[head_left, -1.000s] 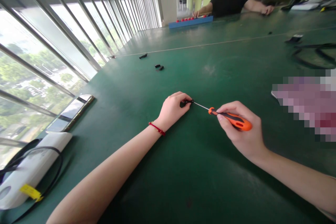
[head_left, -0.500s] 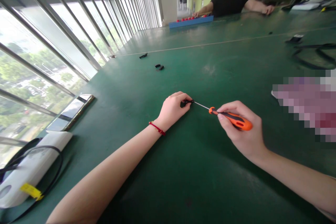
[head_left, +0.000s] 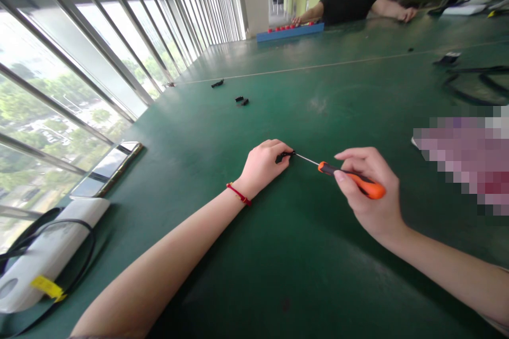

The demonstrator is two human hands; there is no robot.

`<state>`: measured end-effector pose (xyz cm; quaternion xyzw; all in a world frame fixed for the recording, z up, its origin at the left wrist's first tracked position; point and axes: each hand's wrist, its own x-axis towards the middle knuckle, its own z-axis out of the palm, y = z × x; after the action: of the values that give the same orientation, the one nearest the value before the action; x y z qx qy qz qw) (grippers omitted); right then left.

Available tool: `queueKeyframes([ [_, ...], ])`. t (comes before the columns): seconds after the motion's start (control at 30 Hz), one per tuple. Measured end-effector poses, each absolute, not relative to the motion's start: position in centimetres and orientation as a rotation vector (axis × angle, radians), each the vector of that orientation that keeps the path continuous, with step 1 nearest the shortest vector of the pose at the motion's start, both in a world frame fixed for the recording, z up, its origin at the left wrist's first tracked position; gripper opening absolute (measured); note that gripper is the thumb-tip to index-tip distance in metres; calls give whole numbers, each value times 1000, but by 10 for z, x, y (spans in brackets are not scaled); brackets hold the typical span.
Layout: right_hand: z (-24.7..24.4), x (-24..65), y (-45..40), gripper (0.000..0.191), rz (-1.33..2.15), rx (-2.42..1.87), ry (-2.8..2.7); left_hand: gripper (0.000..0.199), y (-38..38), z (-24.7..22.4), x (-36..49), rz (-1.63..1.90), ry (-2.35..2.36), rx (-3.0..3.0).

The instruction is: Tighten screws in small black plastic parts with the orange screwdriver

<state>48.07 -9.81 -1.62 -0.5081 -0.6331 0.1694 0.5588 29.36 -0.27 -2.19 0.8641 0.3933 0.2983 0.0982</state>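
Head camera view: on the green, smooth-topped table (head_left: 278,265), a long white plastic power strip (head_left: 51,259) is seen at the near left. By the right hand (head_left: 376,196), an orange-and-black-handled screwdriver with a thin metal shaft (head_left: 328,169) is gripped between thumb and curled fingers, the index finger being held clear of the handle. By the left hand (head_left: 264,164), worn with a red cord bracelet (head_left: 238,194) at the wrist, a small black part (head_left: 283,157) is pinched between thumb and fingertips, just above or on the tabletop. The shaft is pointed at the part's end; whether the tip is seated cannot be told. Farther off, small black pieces (head_left: 239,99) are scattered. At the far edge, a blue tray with red pieces (head_left: 290,33) is touched by a black-shirted person (head_left: 352,6).
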Motion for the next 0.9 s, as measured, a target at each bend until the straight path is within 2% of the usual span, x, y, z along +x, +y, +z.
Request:
queueKeyframes([
  [0.07, -15, 480, -99, 4, 392, -1243, -1501, 17, -2, -22, 294, 881, 1167, 2554],
  [0.13, -14, 479, -100, 5, 367, -1243, -1479, 17, -2, -22, 294, 874, 1176, 2552],
  [0.27, -14, 478, -97, 24, 287, -1150, -1428, 18, -2, -21, 294, 865, 1190, 2546],
  [0.37, -14, 479, -96, 31, 345, -1119, -1455, 19, -2, -21, 294, 858, 1179, 2556],
  [0.43, -14, 479, -98, 28, 403, -1157, -1482, 20, -2, -21, 294, 850, 1177, 2564],
  [0.57, -13, 479, -101, 8, 400, -1238, -1508, 20, -1, -21, 294, 844, 1173, 2573],
  [0.63, -13, 479, -100, 10, 314, -1207, -1486, 20, -1, -22, 294, 852, 1168, 2575],
  [0.7, -14, 480, -98, 21, 261, -1146, -1459, 20, -1, -22, 294, 861, 1166, 2574],
  [0.8, -14, 480, -97, 32, 319, -1112, -1479, 20, -2, -22, 294, 867, 1169, 2573],
  [0.9, -13, 480, -97, 19, 379, -1153, -1531, 20, -2, -20, 294, 856, 1164, 2575],
])
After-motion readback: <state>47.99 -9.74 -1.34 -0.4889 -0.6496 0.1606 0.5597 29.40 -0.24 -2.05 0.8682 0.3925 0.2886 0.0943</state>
